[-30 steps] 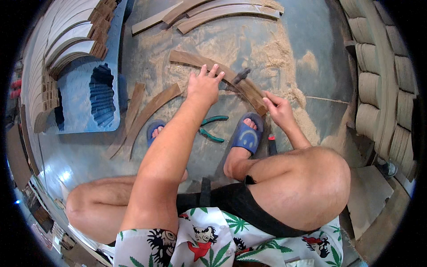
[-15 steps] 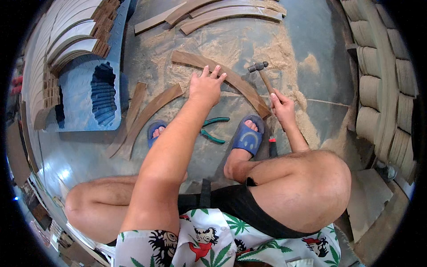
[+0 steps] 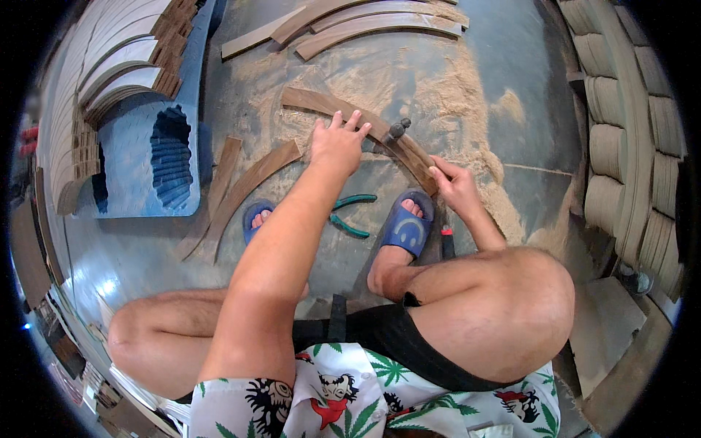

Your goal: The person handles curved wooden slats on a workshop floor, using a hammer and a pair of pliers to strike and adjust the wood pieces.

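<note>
A curved wooden strip [image 3: 310, 99] lies on the floor in front of my feet. My left hand [image 3: 338, 146] rests on it with the fingers spread, pressing on its middle. In my right hand [image 3: 456, 182] is a ball-peen hammer [image 3: 398, 130], gripped by its handle. The hammer's dark head is at the strip, right of my left fingertips; whether it touches the wood I cannot tell. Green-handled pliers [image 3: 350, 215] lie open between my feet, partly behind my left forearm. Beside my right slipper lies a tool with a red and black handle [image 3: 447, 241].
Two more curved strips [image 3: 248, 175] lie at left, near a blue pallet [image 3: 146, 197] stacked with curved wood pieces [image 3: 124, 73]. Several curved strips [image 3: 380, 28] lie at the far side. Sawdust [image 3: 467, 95] covers part of the floor. Bundled stacks [image 3: 606, 139] line the right side.
My right hand has swung the hammer left and down, bringing its head from beside the strip to the strip. The left hand has stayed in place.
</note>
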Available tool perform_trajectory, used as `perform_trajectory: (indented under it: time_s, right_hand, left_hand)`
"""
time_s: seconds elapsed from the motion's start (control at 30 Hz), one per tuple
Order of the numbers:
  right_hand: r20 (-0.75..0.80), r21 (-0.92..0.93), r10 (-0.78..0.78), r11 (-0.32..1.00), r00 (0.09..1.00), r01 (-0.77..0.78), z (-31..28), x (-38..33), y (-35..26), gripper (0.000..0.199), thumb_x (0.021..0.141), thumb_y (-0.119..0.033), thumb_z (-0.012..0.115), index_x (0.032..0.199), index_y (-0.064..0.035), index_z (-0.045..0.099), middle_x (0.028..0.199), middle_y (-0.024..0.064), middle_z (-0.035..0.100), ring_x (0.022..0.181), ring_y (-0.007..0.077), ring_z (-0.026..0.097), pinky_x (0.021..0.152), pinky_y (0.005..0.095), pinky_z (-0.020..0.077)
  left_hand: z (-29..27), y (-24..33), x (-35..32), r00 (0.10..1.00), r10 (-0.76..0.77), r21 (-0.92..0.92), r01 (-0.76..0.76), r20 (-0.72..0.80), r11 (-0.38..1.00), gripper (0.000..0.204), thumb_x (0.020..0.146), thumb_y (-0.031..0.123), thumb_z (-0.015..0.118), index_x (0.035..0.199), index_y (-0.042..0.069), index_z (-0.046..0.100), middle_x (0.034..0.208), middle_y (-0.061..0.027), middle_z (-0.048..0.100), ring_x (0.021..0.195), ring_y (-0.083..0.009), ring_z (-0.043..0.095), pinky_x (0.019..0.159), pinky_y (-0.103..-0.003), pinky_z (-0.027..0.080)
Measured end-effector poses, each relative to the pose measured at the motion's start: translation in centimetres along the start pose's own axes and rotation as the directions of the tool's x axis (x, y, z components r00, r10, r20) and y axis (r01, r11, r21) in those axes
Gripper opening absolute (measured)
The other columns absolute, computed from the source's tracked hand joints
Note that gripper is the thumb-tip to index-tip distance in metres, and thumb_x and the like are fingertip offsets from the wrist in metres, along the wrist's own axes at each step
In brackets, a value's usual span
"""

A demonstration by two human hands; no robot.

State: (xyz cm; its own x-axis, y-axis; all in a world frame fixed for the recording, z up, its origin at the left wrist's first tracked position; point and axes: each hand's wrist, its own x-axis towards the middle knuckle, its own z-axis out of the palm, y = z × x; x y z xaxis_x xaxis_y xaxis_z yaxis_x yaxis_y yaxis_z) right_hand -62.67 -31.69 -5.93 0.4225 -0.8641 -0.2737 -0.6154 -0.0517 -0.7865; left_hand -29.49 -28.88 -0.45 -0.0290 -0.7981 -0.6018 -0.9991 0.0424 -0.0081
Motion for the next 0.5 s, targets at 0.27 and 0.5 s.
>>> perform_trajectory:
  time_s: [0.27, 0.5]
  right_hand:
    - [0.137, -0.147, 0.076, 0.988, 0.988, -0.055, 0.4, -1.1, -4.5, 0.040, 0.110, -0.021, 0.078, 0.141, 0.0045, 0.077, 0.132, 0.0217, 0.083, 0.121, 0.0257, 0.080, 0.102, 0.0394, 0.0620]
    - [-0.099, 0.052, 0.104, 0.994, 0.990, -0.099, -0.5, 0.5, -1.3, 0.039, 0.109, -0.021, 0.078, 0.141, 0.0006, 0.078, 0.133, 0.0210, 0.083, 0.122, 0.0236, 0.080, 0.104, 0.0396, 0.0617]
  left_hand:
    - [0.6, -0.1, 0.1, 1.000, -0.006, -0.012, 0.006, -0.009, 1.000, 0.089, 0.105, 0.021, 0.075, 0.182, 0.038, 0.032, 0.192, 0.0047, 0.023, 0.173, -0.0280, 0.033, 0.133, -0.060, 0.037]
    - [0.5, 0.0, 0.2, 1.000, -0.002, -0.007, 0.002, -0.009, 1.000, 0.086, 0.106, 0.020, 0.073, 0.181, 0.037, 0.035, 0.192, 0.0052, 0.023, 0.172, -0.0280, 0.034, 0.132, -0.060, 0.037]
